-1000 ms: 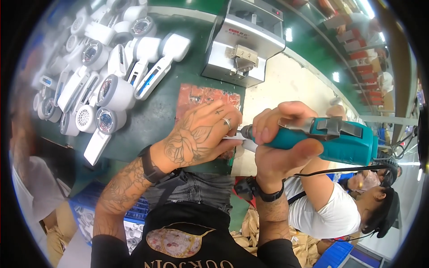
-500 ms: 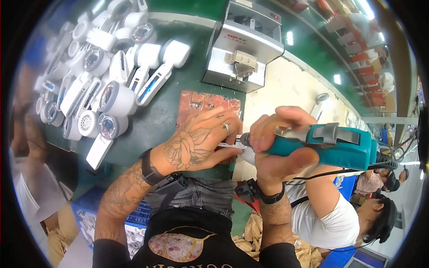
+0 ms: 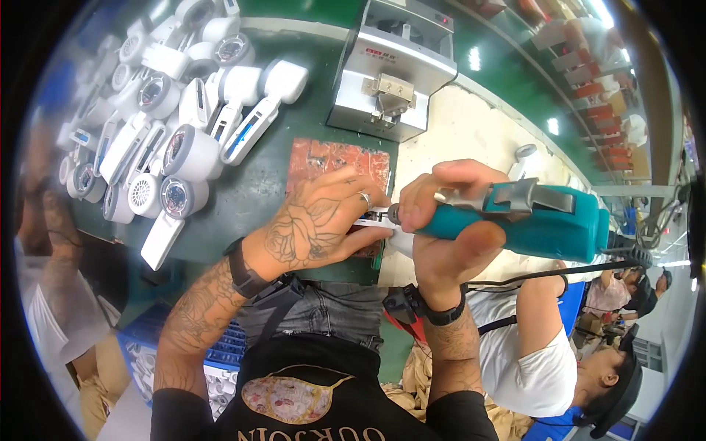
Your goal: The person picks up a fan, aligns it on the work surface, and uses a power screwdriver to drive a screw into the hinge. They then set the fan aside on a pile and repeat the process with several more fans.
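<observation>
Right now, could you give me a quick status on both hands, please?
Left hand pinning a small white part on the red mat. Right hand gripping teal electric screwdriver, tip at the part. Nothing in the way.

A heap of handheld fans (image 3: pixel 173 121) fills the upper left on the counter (image 3: pixel 250 198); a machine (image 3: pixel 390 70) stands top centre, a mat (image 3: pixel 334 162) just below it.
</observation>
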Tool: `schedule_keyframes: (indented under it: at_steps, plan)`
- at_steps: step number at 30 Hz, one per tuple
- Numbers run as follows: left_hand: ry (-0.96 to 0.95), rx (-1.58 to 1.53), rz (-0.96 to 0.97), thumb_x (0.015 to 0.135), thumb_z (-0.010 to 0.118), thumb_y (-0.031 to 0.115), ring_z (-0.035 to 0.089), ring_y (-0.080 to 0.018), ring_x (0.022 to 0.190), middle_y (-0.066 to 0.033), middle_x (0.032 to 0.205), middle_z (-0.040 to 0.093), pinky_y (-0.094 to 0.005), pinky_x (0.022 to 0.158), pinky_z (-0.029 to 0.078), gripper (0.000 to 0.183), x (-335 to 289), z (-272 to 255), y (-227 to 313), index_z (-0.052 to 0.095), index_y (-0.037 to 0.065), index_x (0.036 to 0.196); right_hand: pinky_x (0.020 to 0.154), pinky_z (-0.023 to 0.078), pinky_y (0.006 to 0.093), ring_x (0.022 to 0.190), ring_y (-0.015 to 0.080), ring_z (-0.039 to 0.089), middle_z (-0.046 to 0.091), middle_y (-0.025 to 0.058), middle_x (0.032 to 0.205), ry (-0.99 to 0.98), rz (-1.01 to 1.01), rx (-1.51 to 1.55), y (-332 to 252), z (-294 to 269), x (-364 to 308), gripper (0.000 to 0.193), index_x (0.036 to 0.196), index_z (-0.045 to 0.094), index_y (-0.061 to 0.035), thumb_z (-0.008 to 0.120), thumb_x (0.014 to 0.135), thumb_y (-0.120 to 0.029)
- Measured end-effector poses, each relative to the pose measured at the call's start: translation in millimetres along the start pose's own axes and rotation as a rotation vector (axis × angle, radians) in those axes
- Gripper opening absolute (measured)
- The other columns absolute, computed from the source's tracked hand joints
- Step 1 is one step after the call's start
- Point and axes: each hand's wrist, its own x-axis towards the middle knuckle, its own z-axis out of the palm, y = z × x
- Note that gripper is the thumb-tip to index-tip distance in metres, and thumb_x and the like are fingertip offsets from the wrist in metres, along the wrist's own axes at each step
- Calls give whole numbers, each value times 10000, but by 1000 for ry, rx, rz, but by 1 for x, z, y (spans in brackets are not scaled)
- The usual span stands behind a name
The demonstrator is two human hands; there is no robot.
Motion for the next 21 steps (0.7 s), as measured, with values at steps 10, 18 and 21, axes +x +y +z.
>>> schedule_keyframes:
  at_steps: [10, 18, 21]
  plan:
    - [-213, -47, -163, 889, 738, 282, 604, -303, 981, -114, 1004, 651, -423, 843, 506, 279, 24, -16, -8, 672, 57, 1040, 526, 408, 315, 522, 160, 468, 493, 36, 630, 41, -64, 146, -10, -8, 43, 672, 969, 524, -80, 515, 939, -750]
    - [1, 215, 33, 912, 697, 342, 552, -302, 1113, -112, 1171, 607, -424, 1017, 433, 463, 3, -12, -10, 631, 63, 1275, 578, 458, 303, 615, 180, 565, 566, 67, 710, 59, -145, 23, 22, 24, 109, 555, 1040, 600, 33, 578, 1036, -521]
    - [-27, 184, -82, 898, 711, 372, 548, -281, 1109, -87, 1160, 609, -414, 1011, 435, 485, 3, -16, -13, 638, 82, 1280, 584, 470, 297, 617, 181, 583, 586, 74, 722, 28, -152, -4, 32, 28, 116, 510, 1003, 590, 31, 578, 1048, -476]
